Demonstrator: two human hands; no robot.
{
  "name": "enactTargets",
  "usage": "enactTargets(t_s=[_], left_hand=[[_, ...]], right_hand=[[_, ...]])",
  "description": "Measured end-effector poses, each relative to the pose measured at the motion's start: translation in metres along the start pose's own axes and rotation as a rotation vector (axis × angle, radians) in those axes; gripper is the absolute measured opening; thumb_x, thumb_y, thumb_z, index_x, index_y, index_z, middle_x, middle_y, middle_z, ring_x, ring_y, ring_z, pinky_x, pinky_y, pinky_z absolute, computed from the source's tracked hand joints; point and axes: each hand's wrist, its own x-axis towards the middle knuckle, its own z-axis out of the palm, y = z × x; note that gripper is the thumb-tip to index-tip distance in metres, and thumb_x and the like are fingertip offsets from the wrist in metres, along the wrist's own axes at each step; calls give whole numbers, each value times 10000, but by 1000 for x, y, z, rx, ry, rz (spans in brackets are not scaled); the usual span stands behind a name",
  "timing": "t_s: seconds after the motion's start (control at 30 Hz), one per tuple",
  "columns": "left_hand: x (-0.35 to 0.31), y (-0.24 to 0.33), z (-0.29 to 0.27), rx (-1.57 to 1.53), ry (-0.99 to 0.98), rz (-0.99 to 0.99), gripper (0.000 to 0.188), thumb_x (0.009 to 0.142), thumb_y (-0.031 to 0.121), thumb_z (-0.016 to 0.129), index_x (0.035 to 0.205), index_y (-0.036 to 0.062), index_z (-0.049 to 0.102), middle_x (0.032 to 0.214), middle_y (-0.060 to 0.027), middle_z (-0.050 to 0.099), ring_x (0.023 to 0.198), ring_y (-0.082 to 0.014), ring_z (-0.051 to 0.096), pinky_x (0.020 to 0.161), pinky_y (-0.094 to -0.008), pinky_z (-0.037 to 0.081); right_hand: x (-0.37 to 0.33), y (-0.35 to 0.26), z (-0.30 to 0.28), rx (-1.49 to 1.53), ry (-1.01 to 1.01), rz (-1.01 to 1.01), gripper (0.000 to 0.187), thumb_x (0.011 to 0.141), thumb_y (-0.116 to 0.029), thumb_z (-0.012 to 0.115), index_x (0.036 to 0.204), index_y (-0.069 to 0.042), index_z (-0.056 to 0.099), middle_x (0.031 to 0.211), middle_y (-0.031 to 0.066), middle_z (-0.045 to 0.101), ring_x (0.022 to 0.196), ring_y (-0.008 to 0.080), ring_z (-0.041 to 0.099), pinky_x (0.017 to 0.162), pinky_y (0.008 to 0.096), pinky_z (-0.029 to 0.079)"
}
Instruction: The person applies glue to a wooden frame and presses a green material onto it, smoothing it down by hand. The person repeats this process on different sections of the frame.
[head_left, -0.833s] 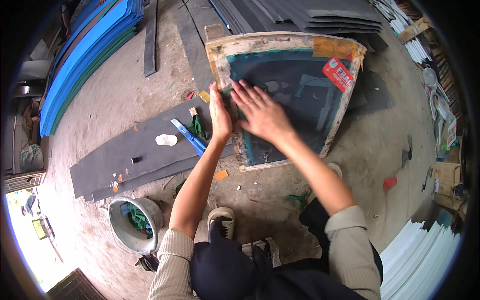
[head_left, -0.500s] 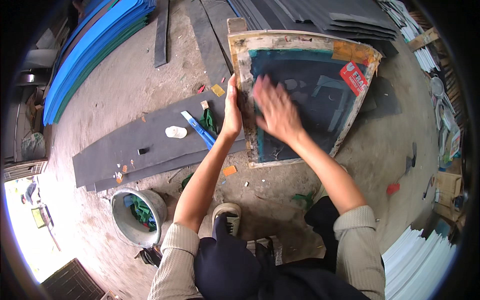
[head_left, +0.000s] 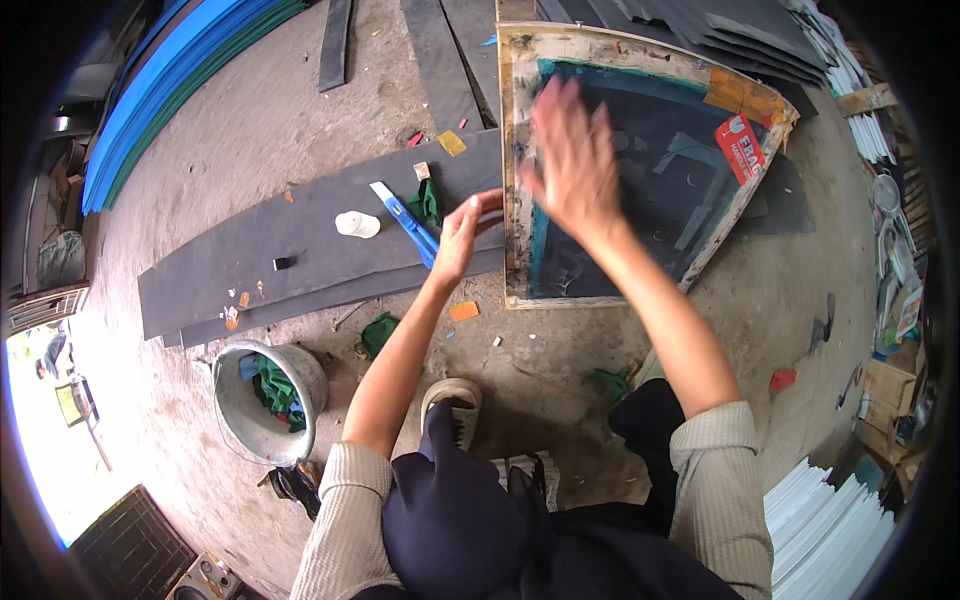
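Note:
A screen printing frame (head_left: 518, 200), with pale, stained wooden sides and dark mesh edged in teal, stands in front of me. My left hand (head_left: 463, 235) is at its left edge, fingers bent round behind the wood, the tips hidden. Against the left part of the mesh lies my right hand (head_left: 580, 165), its fingers stretched out and slightly blurred. Orange-brown tape (head_left: 738, 95) covers the frame's upper right corner, and a red sticker (head_left: 740, 150) sits below. A blue utility knife (head_left: 408, 226) rests on a dark sheet (head_left: 210, 265), close to my left hand, beside green scraps (head_left: 425, 200).
A white bottle (head_left: 357, 224) lies on the dark sheet. Left of my foot stands a grey bucket (head_left: 318, 385) of green and blue scraps. Blue sheets (head_left: 190, 85) are stacked at far left, dark sheets (head_left: 690, 40) behind the frame, white sheets (head_left: 830, 530) at lower right.
The frame now appears higher and further right in view. My left hand has gone from lying straight along its edge to bending its fingers behind it. My right hand has shifted up with the frame.

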Motion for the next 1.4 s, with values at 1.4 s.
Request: enactTargets(t_s=[1.4], left_hand=[[24, -20, 60, 178, 317, 61, 321, 957, 309, 353, 1085, 38, 467, 777, 16, 446, 678, -53, 394, 591, -194, 337]], right_hand=[[-158, 19, 43, 153, 669, 1684, 753, 925, -456, 291, 1353, 99, 16, 1425, 266, -79, 1337, 361, -82, 1077, 453, -30]])
